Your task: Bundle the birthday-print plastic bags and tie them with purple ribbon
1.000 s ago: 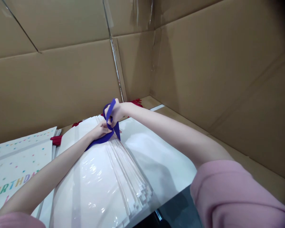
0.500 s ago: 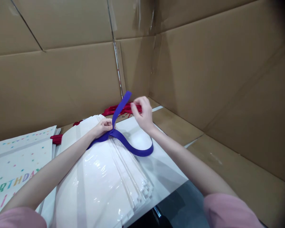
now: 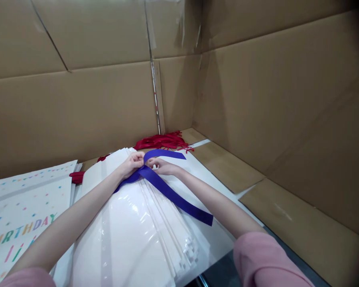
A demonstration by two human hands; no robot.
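A purple ribbon crosses the upper part of a thick stack of white, plastic-wrapped sheets. Its crossing point lies near the stack's top edge, with two flat tails pointing right, one above the other. My left hand is closed on the ribbon at the crossing, thumb and fingers pinched. Just to the right, my right hand has its fingers curled close to the same crossing, between the two tails. Whether it grips the ribbon is hidden.
Printed birthday sheets lie at the left, beside a dark red ribbon bundle. More red ribbons are heaped behind the stack. Cardboard walls stand behind and to the right.
My right hand has come down and left to the crossing. The lower ribbon loop has become a straight tail, and the upright tail has tipped over to the right.
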